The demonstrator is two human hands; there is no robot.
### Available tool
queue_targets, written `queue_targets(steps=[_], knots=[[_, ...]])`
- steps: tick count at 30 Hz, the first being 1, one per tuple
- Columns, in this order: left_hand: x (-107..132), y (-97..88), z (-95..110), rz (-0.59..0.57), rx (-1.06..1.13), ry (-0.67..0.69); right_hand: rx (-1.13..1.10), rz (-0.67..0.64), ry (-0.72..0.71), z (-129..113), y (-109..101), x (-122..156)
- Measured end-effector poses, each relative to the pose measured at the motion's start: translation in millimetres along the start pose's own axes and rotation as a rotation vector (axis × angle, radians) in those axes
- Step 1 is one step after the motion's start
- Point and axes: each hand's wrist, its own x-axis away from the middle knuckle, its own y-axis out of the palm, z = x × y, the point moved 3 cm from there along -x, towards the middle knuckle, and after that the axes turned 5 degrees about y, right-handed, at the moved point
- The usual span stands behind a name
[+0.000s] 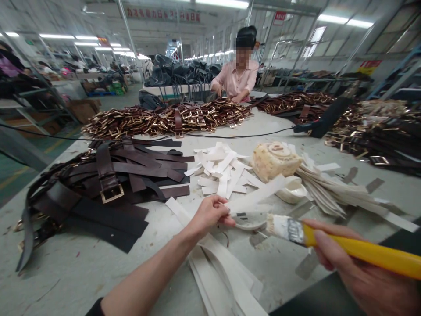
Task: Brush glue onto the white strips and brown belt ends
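My left hand (210,215) pinches one end of a white strip (259,195), which stretches off to the right above the table. My right hand (348,272) grips a brush (362,250) by its yellow handle; its whitish, caked bristles point left, towards the strip. Whether bristles and strip touch, I cannot tell. Below my left forearm lie long white strips (226,281). Beyond that hand is a pile of short white strips (223,169). A crusted, cream-coloured block or tub (276,160) stands behind the held strip, with a pale rounded cup-like piece (291,192) at its front.
Dark brown belts (131,171) with gold buckles lie at the left. A long heap of buckled belts (177,118) spans the back, with more belts (384,136) at the right. A black cable (230,136) crosses the table (66,245). Another person (240,79) works opposite.
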Motion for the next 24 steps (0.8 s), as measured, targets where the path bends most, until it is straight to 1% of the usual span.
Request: queue_targets(steps=[2,3,5,6,7,8,9,10,12,13,14,16,17,20,22,24], knots=[[-7,-12.0,14,0.044,-0.01,0.036,-0.006,-0.033,0.017,-21,15,7],[-10,-20.3,23,0.091,-0.063,0.1,-0.011,-0.038,0.037,-28,21,9],[-11,-36.8,41,0.231,-0.275,0.31,-0.027,-0.035,0.079,-35,28,9],[-9,-42.1,46,0.301,-0.407,0.426,-0.042,-0.035,0.084,-36,31,8],[-5,-43.8,47,0.334,-0.526,0.516,-0.058,-0.032,0.083,-36,33,6],[-2,-41.8,43,0.311,-0.613,0.554,-0.077,-0.03,0.077,-35,35,4],[1,-36.7,34,0.236,-0.66,0.529,-0.095,-0.031,0.063,-34,38,2],[3,-29.4,22,0.132,-0.664,0.463,-0.11,-0.046,0.039,-33,41,-1],[6,-12.3,-5,-0.068,-0.581,0.282,-0.117,-0.083,-0.023,-30,48,-4],[7,-4.8,-17,-0.124,-0.519,0.201,-0.109,-0.107,-0.056,-28,52,-5],[6,1.0,-26,-0.148,-0.46,0.131,-0.096,-0.123,-0.079,-25,54,-5],[3,7.5,-36,-0.145,-0.358,0.044,-0.07,-0.149,-0.091,-18,56,-3],[1,8.6,-38,-0.135,-0.314,0.029,-0.064,-0.155,-0.082,-14,55,-2],[-2,6.5,-38,-0.078,-0.208,0.042,-0.066,-0.159,-0.016,-7,48,1],[-2,4.2,-39,-0.036,-0.148,0.025,-0.117,-0.154,0.043,-12,45,1],[-1,3.0,-41,0.009,-0.097,-0.007,-0.225,-0.174,0.08,-26,49,-2]])
